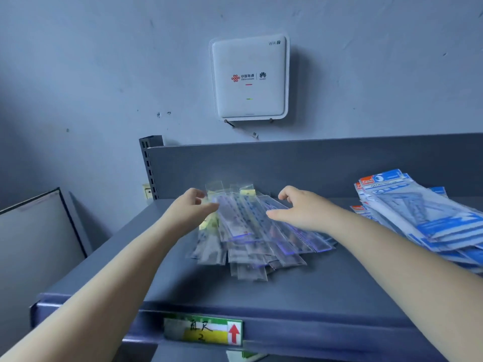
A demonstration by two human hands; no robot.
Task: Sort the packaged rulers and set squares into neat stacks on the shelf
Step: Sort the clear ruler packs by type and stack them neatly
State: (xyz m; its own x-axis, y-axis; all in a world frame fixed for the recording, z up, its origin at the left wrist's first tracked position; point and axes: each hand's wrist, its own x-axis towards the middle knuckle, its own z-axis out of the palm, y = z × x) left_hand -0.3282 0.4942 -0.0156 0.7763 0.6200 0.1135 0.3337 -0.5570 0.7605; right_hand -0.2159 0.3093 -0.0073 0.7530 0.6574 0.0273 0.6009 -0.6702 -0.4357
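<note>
A loose, fanned pile of clear-packaged rulers (251,239) lies in the middle of the grey shelf (313,291). My left hand (190,207) rests on the pile's left edge, fingers curled against the top packets. My right hand (300,209) hovers over the pile's right side, fingers spread and bent, holding nothing. A slanting heap of blue-and-white set square packs (428,215) lies at the shelf's right end, apart from both hands.
The shelf's back panel (313,165) rises behind the piles. A white router box (249,78) hangs on the wall above. A green and yellow price label (203,331) sits on the shelf's front lip. A framed board (34,231) leans at the left.
</note>
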